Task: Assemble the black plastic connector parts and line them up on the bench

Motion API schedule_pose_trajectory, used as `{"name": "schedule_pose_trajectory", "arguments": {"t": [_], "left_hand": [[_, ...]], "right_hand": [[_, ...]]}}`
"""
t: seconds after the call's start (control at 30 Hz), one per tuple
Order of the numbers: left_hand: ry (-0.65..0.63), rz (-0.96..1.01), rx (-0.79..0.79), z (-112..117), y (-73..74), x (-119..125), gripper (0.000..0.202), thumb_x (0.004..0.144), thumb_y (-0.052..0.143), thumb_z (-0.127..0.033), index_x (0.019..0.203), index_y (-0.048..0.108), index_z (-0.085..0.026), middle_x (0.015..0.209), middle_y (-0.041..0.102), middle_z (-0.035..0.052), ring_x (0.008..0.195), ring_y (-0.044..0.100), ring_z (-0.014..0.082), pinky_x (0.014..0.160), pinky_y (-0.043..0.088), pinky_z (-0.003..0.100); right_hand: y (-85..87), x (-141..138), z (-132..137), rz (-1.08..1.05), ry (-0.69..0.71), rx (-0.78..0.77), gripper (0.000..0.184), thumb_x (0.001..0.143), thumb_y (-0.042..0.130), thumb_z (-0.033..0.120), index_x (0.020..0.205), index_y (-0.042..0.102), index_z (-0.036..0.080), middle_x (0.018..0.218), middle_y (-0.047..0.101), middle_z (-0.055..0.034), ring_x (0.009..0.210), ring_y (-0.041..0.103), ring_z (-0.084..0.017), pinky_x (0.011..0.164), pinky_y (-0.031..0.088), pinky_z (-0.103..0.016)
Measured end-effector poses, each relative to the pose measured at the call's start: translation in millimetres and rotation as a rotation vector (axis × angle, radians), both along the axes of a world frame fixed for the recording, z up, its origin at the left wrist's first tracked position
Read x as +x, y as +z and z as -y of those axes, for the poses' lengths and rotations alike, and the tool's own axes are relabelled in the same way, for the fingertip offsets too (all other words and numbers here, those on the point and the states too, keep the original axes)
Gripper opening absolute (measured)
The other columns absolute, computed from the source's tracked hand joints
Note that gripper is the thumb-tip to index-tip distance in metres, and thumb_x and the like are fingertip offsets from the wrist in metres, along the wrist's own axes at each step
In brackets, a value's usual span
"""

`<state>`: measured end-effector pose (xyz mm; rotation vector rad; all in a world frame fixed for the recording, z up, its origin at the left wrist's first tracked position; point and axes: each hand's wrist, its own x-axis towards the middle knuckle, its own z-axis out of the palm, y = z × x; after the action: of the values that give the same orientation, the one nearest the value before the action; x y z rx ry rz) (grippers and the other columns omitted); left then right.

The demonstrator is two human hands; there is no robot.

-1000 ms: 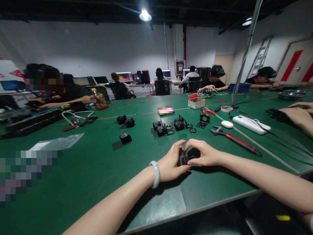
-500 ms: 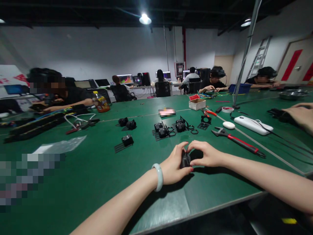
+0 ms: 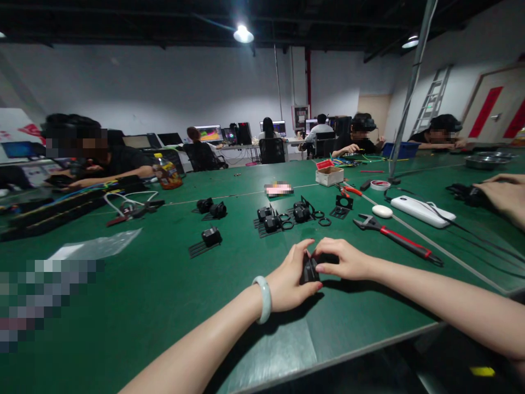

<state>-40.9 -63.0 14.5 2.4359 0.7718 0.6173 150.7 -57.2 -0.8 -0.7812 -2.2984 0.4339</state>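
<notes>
Between my two hands, low over the green table [image 3: 229, 323], is a small black part [image 3: 310, 272] with a thin plate-like edge. The fingers and thumb of my left hand [image 3: 287, 284] wrap round its left side. From the right, my right hand [image 3: 344, 260] pinches it with thumb and fingertips; its far side is hidden. Similar black round-bodied parts on slotted brackets lie beyond: one [image 3: 211, 236] at left, a pair [image 3: 217, 209] behind it, and a cluster [image 3: 271, 222] in the middle. Loose black rings [image 3: 325, 222] and a bare black bracket [image 3: 343, 203] with a round hole lie right of the cluster.
An adjustable wrench [image 3: 404, 242] with red-black handle, a white oval object [image 3: 382, 212], a white power bank [image 3: 422, 210] and a tape roll [image 3: 380, 185] lie at right. A small box [image 3: 329, 175] and metal pole [image 3: 404, 104] stand farther back. Co-workers sit around the table.
My right fingers have shifted slightly on the black part, while both hands stay in nearly the same place. The whole view has moved a little. A co-worker at the back has raised one hand.
</notes>
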Motion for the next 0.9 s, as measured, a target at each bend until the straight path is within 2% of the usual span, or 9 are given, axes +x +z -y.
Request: {"name": "schedule_pose_trajectory", "arguments": {"t": [0.13,0.27,0.43,0.67,0.9], "left_hand": [[0.005,-0.007,0.000,0,-0.4,1,0.071,0.067,0.058,-0.022,0.124,0.016,-0.017,0.106,0.040,0.0097,0.100,0.042,0.0219,0.086,0.036,0.040],[-0.010,-0.014,0.002,0,-0.5,1,0.071,0.067,0.057,-0.023,0.124,0.015,-0.017,0.109,0.038,0.0105,0.101,0.042,0.0222,0.087,0.036,0.041],[-0.022,-0.013,0.012,0,-0.6,0,0.069,0.070,0.055,-0.026,0.124,0.014,-0.016,0.110,0.037,0.0116,0.102,0.041,0.0220,0.088,0.035,0.040],[-0.026,-0.007,0.015,0,-2.2,0,0.069,0.069,0.056,-0.025,0.123,0.015,-0.015,0.107,0.039,0.0109,0.101,0.042,0.0222,0.088,0.034,0.041],[-0.021,-0.003,-0.003,-1,-2.9,0,0.070,0.068,0.057,-0.025,0.124,0.016,-0.016,0.107,0.040,0.0106,0.099,0.043,0.0222,0.088,0.034,0.042]], "right_hand": [[1.6,1,1,0.037,-0.010,0.022,0.021,0.075,0.053,0.035,0.084,0.056,0.016,0.085,0.060,-0.0058,0.083,0.053,-0.017,0.075,0.040,-0.031],[3.8,4,5,0.050,-0.031,0.028,0.033,0.067,0.061,0.037,0.092,0.053,0.016,0.093,0.057,-0.0068,0.090,0.050,-0.019,0.078,0.038,-0.032],[1.7,2,8,0.022,-0.039,0.009,0.043,0.061,0.067,0.029,0.097,0.047,0.017,0.097,0.054,-0.0067,0.090,0.049,-0.019,0.078,0.038,-0.033],[1.0,-2,12,-0.016,-0.047,-0.021,0.034,0.062,0.065,0.026,0.091,0.048,0.016,0.089,0.055,-0.0060,0.084,0.051,-0.018,0.074,0.040,-0.031],[-0.9,-1,9,-0.047,-0.041,-0.056,0.035,0.063,0.065,0.033,0.090,0.051,0.016,0.089,0.056,-0.0058,0.084,0.052,-0.018,0.075,0.041,-0.031]]}}
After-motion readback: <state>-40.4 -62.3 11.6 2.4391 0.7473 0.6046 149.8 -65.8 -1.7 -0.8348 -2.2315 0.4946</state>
